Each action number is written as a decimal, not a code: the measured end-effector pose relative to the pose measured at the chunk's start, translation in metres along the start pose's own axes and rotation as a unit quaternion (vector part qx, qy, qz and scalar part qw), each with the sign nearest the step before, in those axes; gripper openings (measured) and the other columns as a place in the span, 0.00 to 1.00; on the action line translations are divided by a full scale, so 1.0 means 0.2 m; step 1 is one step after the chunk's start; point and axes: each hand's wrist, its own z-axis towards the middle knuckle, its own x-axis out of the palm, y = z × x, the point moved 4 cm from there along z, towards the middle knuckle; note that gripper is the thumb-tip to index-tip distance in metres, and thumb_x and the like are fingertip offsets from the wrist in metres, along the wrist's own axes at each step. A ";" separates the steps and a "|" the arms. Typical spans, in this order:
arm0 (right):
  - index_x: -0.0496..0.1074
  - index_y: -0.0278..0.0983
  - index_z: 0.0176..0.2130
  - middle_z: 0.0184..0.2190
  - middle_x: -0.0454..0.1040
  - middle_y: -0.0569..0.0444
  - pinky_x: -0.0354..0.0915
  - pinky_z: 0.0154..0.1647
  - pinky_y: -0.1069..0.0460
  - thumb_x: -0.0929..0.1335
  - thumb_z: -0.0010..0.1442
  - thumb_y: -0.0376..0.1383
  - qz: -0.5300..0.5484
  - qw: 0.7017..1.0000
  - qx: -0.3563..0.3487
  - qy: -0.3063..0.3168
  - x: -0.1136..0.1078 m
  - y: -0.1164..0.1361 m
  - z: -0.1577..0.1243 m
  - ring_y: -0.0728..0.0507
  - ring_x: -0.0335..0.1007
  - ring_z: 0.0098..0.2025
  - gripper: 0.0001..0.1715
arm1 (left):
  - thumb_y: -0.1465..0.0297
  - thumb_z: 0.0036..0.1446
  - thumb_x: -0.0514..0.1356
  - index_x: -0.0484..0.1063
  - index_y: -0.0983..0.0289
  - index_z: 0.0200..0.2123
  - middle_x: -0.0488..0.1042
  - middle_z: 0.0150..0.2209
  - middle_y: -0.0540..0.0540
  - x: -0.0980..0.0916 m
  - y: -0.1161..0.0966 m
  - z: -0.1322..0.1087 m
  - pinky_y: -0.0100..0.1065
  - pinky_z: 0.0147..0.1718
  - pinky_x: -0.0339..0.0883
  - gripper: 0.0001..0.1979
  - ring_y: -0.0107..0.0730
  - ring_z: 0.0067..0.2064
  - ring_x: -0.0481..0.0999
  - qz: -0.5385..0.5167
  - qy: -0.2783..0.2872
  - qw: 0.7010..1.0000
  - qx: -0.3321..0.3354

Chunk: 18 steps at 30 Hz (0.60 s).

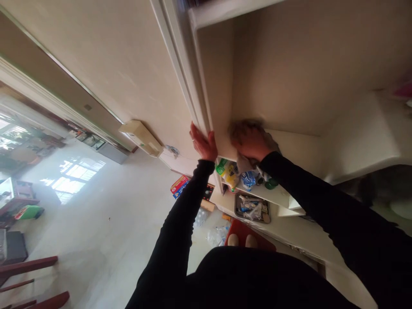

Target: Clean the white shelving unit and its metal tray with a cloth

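Note:
My left hand (pixel 204 145) rests against the white front edge of the cabinet (pixel 206 113), its fingers stretched along the outer side and the thumb apart from them. A ring shows on one finger. Inside the cabinet, my right hand (pixel 250 140) is closed on a greyish cloth (pixel 273 143), pressing it low in the corner by the side wall. Motion blurs this hand, and part of the cloth is hidden under it. On the shelf just below stand a green and yellow package (pixel 228 171) and a blue-labelled package (pixel 248 179).
A tray of small items (pixel 252 207) sits lower down. My feet stand on a red surface (pixel 262 244), near clear plastic bags (pixel 217 236). A red and blue box (pixel 179 186) is left of the cabinet. Red wooden furniture legs (pixel 32 262) show at the lower left.

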 end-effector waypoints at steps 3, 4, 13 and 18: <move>0.73 0.23 0.69 0.68 0.74 0.23 0.61 0.72 0.29 0.60 0.78 0.43 0.007 1.000 -0.012 0.014 0.03 0.18 0.00 0.23 0.66 0.69 0.34 | 0.48 0.78 0.55 0.52 0.69 0.83 0.67 0.78 0.76 -0.01 -0.01 0.00 0.54 0.82 0.59 0.44 0.52 0.86 0.56 -0.002 0.008 1.000 0.002; 0.74 0.22 0.68 0.67 0.75 0.22 0.61 0.72 0.30 0.61 0.78 0.42 0.010 0.999 -0.021 0.023 0.04 0.23 -0.04 0.23 0.67 0.68 0.33 | 0.48 0.77 0.55 0.52 0.69 0.83 0.67 0.78 0.76 -0.01 -0.02 0.00 0.54 0.82 0.59 0.43 0.53 0.86 0.57 -0.003 0.012 1.000 -0.001; 0.80 0.33 0.65 0.71 0.75 0.36 0.64 0.75 0.32 0.63 0.77 0.33 0.024 0.979 -0.200 0.038 -0.02 0.43 -0.43 0.27 0.69 0.71 0.26 | 0.52 0.77 0.56 0.52 0.70 0.83 0.62 0.81 0.76 -0.04 -0.06 0.00 0.54 0.83 0.56 0.42 0.52 0.88 0.51 0.002 0.010 1.000 -0.029; 0.79 0.32 0.66 0.68 0.79 0.35 0.68 0.75 0.34 0.61 0.78 0.33 0.083 0.978 -0.189 0.030 -0.05 0.38 -0.38 0.30 0.75 0.67 0.27 | 0.51 0.76 0.58 0.54 0.70 0.82 0.62 0.80 0.79 -0.03 -0.04 0.01 0.55 0.83 0.55 0.43 0.55 0.87 0.52 -0.005 0.006 1.000 -0.029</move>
